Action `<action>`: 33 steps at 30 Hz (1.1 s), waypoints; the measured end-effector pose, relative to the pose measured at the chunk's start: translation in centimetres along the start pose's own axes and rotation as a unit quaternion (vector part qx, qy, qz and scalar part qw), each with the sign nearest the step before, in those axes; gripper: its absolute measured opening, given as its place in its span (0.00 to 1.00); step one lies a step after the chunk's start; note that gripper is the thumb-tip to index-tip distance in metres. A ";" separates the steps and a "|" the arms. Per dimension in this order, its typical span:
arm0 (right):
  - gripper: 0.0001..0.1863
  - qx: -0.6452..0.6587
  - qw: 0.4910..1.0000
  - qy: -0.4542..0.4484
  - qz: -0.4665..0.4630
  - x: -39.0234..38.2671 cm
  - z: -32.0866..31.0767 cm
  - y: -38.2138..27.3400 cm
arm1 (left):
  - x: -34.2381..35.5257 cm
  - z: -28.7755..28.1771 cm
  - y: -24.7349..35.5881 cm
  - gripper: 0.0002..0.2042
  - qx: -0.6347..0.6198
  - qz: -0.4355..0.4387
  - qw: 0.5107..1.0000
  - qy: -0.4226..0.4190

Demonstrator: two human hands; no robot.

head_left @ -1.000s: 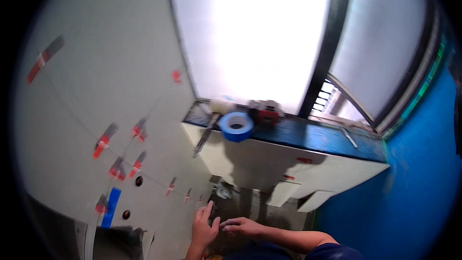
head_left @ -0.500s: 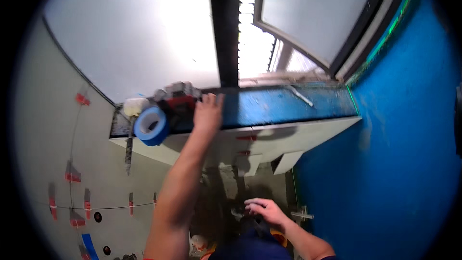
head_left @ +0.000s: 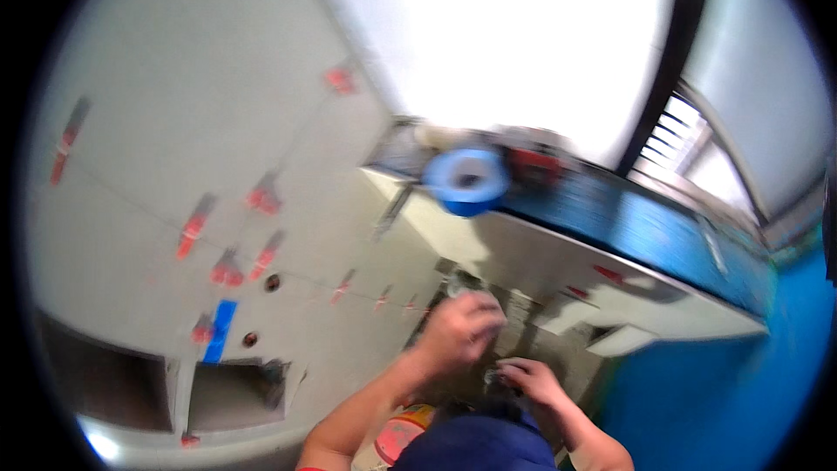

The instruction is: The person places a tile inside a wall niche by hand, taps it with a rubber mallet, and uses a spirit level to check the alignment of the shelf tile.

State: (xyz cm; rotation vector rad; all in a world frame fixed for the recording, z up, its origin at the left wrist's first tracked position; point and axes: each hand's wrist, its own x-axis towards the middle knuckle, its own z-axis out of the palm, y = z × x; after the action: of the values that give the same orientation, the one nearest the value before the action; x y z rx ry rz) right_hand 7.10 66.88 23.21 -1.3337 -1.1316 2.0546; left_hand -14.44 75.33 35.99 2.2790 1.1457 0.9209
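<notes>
My left hand point(head_left: 460, 327) is raised in front of me, below the window ledge point(head_left: 628, 214), with its fingers curled in. Blur hides whatever they may enclose. To its lower right, my right hand point(head_left: 532, 380) has thumb and fingers drawn together around something small that I cannot make out. On the ledge, beyond both hands, a roll of blue tape point(head_left: 466, 180) stands beside a blurred red and grey device point(head_left: 536, 160). Behind the roll shows the pale head of a mallet-like tool point(head_left: 440, 135), its dark handle point(head_left: 394, 209) hanging over the ledge.
Red tile-levelling wedges point(head_left: 190, 234) stick out along the joints of the grey tiled wall point(head_left: 131, 270). A strip of blue tape point(head_left: 220, 331) and openings mark its lower part. A pale cut tile piece point(head_left: 623, 340) juts below the ledge. A red and yellow bucket point(head_left: 405, 432) is near my body.
My left hand has left the device on the ledge and come back near my right hand, its fingers now curled. The view has swung left, showing more of the tiled wall.
</notes>
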 end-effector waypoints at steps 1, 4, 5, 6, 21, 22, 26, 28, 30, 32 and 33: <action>0.18 -0.001 1.000 -0.011 -0.011 1.4 0.4 0.3 | -5.1 0.0 -0.8 0.09 -0.031 -0.096 0.995 -0.002; 0.16 -0.077 0.993 -0.070 -0.047 4.4 1.3 -2.0 | -21.6 0.5 -2.9 0.08 0.003 -0.286 0.957 0.044; 0.16 -0.083 0.993 -0.070 -0.039 5.3 1.8 -1.5 | -28.1 1.0 -2.7 0.12 0.063 -0.399 0.915 -0.016; 0.16 -0.099 0.990 -0.097 -0.019 6.4 2.7 -1.5 | -34.3 2.5 -1.2 0.15 0.050 -0.508 0.860 0.004; 0.15 -0.420 0.817 -0.380 -0.109 7.7 22.7 -9.1 | -39.6 -8.7 9.7 0.23 0.350 -0.584 0.560 0.472; 0.16 -0.369 0.837 -0.397 -0.079 8.2 22.3 -7.2 | -38.3 -11.3 10.1 0.28 0.403 -0.556 0.572 0.449; 0.19 -0.411 0.782 -0.458 -0.101 10.5 19.6 -2.3 | -34.1 -21.8 11.1 0.31 0.484 -0.419 0.631 0.438; 0.17 -0.466 0.767 -0.410 -0.160 6.8 20.0 -4.2 | -33.8 -25.4 10.5 0.32 0.520 -0.391 0.635 0.415; 0.19 -0.431 0.803 -0.402 -0.085 5.8 19.2 -4.2 | -33.0 -27.4 9.3 0.33 0.538 -0.379 0.640 0.396; 0.21 -0.435 0.819 -0.367 -0.076 4.9 19.5 -4.9 | -32.0 -28.5 7.4 0.34 0.539 -0.392 0.643 0.379; 0.21 -0.425 0.833 -0.345 -0.079 5.4 18.7 -4.0 | -31.5 -28.3 6.5 0.36 0.534 -0.377 0.656 0.377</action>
State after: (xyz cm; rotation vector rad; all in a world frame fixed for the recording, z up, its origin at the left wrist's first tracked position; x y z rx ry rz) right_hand -12.29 65.69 27.31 -0.6950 -2.5945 2.0012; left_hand -45.24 47.99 47.94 1.5005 3.3837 0.9116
